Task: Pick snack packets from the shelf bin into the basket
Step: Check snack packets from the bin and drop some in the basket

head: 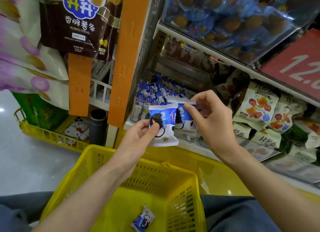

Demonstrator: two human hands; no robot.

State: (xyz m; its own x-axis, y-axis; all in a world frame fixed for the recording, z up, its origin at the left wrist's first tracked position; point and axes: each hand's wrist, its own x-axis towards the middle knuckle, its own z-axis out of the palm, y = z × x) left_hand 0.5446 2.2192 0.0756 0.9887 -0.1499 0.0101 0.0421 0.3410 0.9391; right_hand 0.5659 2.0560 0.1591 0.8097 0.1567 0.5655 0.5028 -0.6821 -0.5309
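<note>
My left hand pinches a blue-and-white cookie snack packet by its lower left side, held upright in front of the shelf. My right hand grips a second packet of the same kind by its top seam, just right of and partly behind the first. Behind both hands, a clear shelf bin holds several more such packets. Below my arms stands a yellow basket; one small packet lies on its floor.
Green-and-white snack bags fill the shelf to the right, under a red price sign. An orange shelf upright stands left of the bin. Another yellow basket with goods sits on the floor at left. Blue-wrapped snacks fill the upper bin.
</note>
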